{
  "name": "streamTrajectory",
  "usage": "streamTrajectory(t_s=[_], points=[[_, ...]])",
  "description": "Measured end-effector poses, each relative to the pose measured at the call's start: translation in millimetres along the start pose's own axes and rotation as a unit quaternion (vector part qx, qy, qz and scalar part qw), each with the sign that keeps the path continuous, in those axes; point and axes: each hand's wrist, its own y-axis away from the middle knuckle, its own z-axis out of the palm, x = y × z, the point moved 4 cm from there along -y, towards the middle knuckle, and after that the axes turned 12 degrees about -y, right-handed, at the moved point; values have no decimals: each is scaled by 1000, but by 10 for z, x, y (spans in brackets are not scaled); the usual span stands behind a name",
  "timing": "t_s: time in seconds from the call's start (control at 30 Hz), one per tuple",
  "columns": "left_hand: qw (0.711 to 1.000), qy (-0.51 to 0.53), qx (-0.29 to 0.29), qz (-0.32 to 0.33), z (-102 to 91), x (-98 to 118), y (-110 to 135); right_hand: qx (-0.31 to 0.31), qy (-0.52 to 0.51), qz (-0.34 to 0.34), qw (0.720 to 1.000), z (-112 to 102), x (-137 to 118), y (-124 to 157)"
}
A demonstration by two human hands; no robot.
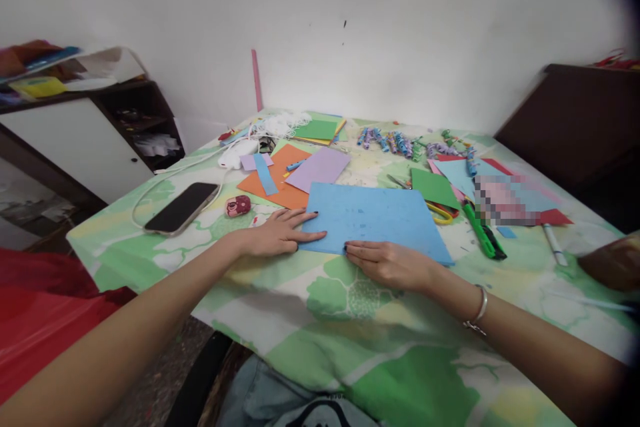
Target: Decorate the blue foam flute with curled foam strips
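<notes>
A blue sheet of craft paper (373, 217) lies flat on the patterned tablecloth in front of me. Its front edge looks doubled, like a folded or stacked layer. My left hand (277, 232) is open at the sheet's left edge, fingers spread, with fingertips resting on the paper. Along the front edge, my right hand (387, 261) lies with its fingers stretched out and side by side, the tips touching the paper near the middle. Its thumb is hidden. Neither hand is wrapped around anything.
Behind the sheet are orange paper (280, 177) and purple paper (320, 169). A phone (183, 208) with a white cable lies left. To the right are green paper (434, 188), yellow-handled scissors (441, 215), a green cutter (480, 230) and a marker (554, 245). Rolled paper strips (395, 141) lie farther back.
</notes>
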Motion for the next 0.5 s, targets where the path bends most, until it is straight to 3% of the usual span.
streamTrajectory(t_s=[0.23,0.37,0.5], points=[[1000,6,3,8,0,-23,34,-17,-12,55,998,-50,13,168],[1000,21,-3,-12,-31,1,20,6,-39,86,996,-67,13,284],[993,-10,53,-109,-30,150,-124,71,-81,240,965,-42,76,177]])
